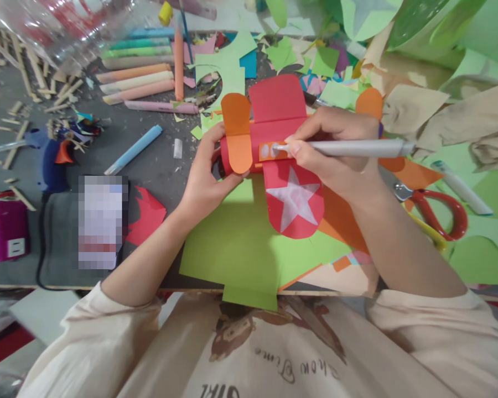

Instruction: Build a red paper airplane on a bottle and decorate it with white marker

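Note:
A red paper airplane point(279, 105) with orange propeller blades point(237, 132) and a white star point(294, 200) on its near wing is held over the table. My left hand point(207, 177) is closed round its nose end. My right hand point(336, 146) grips a silver marker point(357, 147), whose tip touches the orange strip point(271, 150) on the body, beside a white oval mark.
A green paper sheet point(240, 243) lies beneath. Red-handled scissors point(435, 210) lie at the right, a blue glue gun point(52, 160) at the left, and rolled paper tubes point(136, 83) at the back. A red paper scrap point(147, 215), wooden sticks point(29, 66) and paper cuttings point(315, 61) lie about.

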Demonstrator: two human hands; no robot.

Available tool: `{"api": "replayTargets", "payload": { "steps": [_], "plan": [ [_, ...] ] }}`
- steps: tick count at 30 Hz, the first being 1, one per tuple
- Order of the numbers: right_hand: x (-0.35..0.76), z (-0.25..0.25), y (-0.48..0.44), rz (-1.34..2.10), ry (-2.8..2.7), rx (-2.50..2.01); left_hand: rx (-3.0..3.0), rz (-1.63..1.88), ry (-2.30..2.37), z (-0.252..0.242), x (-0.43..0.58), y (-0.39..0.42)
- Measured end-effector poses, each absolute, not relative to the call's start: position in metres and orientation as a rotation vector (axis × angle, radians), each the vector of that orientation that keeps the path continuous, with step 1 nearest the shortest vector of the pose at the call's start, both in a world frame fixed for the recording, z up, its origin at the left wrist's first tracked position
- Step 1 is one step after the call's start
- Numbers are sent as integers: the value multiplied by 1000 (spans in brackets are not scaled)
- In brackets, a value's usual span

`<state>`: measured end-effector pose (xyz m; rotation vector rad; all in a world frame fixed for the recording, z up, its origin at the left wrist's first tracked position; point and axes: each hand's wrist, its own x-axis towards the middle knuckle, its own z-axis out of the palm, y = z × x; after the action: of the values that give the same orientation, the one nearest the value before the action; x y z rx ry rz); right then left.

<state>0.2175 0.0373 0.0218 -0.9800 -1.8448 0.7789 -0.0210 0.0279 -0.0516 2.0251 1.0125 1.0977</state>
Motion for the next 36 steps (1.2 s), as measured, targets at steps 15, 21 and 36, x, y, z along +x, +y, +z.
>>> {"api": "replayTargets", "payload": {
  "steps": [15, 21, 36],
  "plan": [
    [227, 22, 36, 981, -1722, -1023, 2011, 1103, 996, -50, -20, 28],
    [226, 26, 34, 918, -1758, -1027, 2021, 1097, 1009, -50, -21, 28],
    [229, 18, 34, 763, -1876, -1034, 2036, 1148, 1058, -50, -20, 29]
  ]
}}
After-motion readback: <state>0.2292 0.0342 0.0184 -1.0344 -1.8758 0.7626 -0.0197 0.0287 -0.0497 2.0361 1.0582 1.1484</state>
